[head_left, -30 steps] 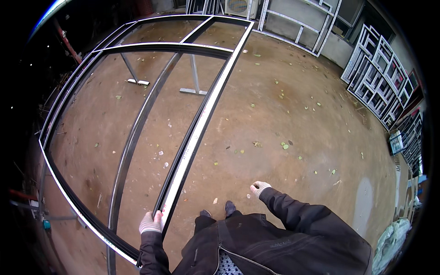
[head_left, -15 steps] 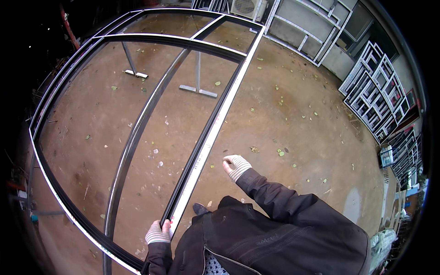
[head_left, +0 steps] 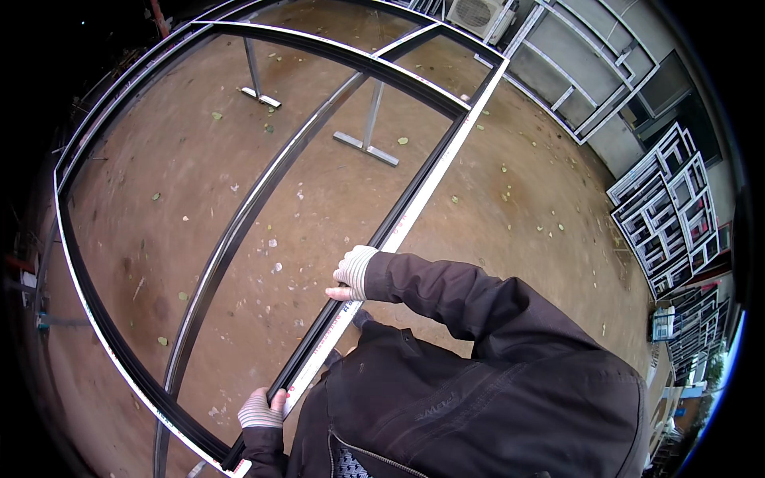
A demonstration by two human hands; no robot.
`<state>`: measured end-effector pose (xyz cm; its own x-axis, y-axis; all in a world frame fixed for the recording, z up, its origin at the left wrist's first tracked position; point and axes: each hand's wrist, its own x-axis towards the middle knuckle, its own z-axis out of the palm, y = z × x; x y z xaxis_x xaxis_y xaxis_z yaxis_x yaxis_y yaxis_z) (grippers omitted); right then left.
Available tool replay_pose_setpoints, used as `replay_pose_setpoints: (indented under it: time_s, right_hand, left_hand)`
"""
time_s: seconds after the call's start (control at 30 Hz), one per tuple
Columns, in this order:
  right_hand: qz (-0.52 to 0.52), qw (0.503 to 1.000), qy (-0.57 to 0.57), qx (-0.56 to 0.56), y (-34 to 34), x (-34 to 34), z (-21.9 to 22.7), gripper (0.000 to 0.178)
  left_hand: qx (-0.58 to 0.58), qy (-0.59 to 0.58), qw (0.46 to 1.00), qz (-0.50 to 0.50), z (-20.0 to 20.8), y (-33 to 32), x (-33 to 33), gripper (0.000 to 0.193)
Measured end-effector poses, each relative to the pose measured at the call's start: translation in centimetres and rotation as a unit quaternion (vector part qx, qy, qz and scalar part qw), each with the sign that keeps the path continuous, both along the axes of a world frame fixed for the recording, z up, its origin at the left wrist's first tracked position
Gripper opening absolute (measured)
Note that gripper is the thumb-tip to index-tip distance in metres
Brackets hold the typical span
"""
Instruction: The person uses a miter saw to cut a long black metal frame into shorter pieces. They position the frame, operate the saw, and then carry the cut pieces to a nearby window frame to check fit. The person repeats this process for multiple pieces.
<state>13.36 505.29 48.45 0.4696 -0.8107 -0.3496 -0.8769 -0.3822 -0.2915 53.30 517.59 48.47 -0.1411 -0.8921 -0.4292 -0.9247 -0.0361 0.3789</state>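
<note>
A large window frame (head_left: 422, 190) of black profile with white outer faces stretches from beside my body to the far side. My left hand (head_left: 261, 409), in a striped fingerless glove, is closed round its near rail close to the lower corner. Farther up that same rail, my right hand (head_left: 352, 272), gloved alike, lies across the profile with its fingers curled over the inner edge. Part of those fingers is hidden. Under the frame runs a long metal bar (head_left: 253, 197), held up by legs with flat feet.
One stand foot (head_left: 365, 149) rests on the brown floor, another (head_left: 260, 97) farther left. Several finished frames (head_left: 665, 211) lean at the right, and a big lattice frame (head_left: 562, 97) leans on the wall. An air-conditioner unit (head_left: 476, 17) stands at the back. Leaves are scattered about.
My right hand has come left from the air onto the near rail and taken hold of it. My left hand still grips the rail. The view has shifted, moving the scene in the picture.
</note>
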Motion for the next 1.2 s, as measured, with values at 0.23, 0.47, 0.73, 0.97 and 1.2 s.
replay_pose_setpoints:
  time_s: [0.23,0.47,0.73,0.97,1.2]
  right_hand:
    - [0.054,0.997,-0.007,0.053,-1.5,-0.5,0.0,0.071]
    - [0.061,0.994,-0.041,0.076,-3.1,-0.7,-0.2,0.073]
    - [0.048,0.992,-0.020,0.112,-3.8,-0.5,0.5,0.076]
    - [0.050,0.991,0.033,0.118,-5.1,0.9,0.6,0.080]
    - [0.055,0.985,0.078,0.141,-5.7,1.4,0.3,0.086]
  left_hand:
    - [-0.014,-0.007,0.999,0.044,0.6,0.0,-1.2,0.043]
    - [-0.023,-0.051,0.997,0.057,-0.1,-0.6,-1.2,0.041]
    - [-0.015,-0.053,0.998,0.042,-1.0,-1.5,-0.6,0.045]
    - [0.000,-0.065,0.997,0.032,-0.3,-2.6,-0.5,0.050]
    - [0.058,-0.081,0.995,0.031,-1.7,-3.0,0.5,0.071]
